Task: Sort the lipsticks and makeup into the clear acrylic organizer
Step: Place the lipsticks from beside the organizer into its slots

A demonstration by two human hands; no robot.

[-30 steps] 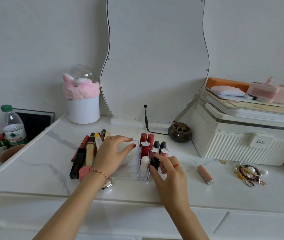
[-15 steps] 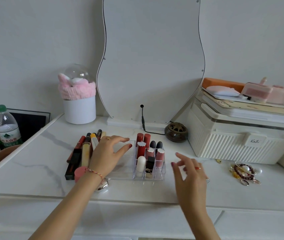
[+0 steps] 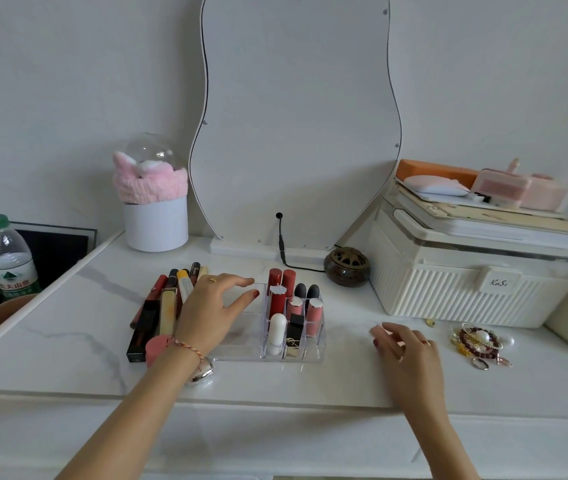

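While my left hand [image 3: 211,311] rests with fingers spread on the clear acrylic organizer [image 3: 241,348], my right hand [image 3: 405,348] curls over the loose pink lipstick – hidden, so pinching or not I cannot tell; a light, slick, rigid tube, best taken mid-barrel.

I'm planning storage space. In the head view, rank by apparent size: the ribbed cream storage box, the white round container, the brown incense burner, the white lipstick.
1. Ribbed cream storage box
2. White round container
3. Brown incense burner
4. White lipstick

No close calls.
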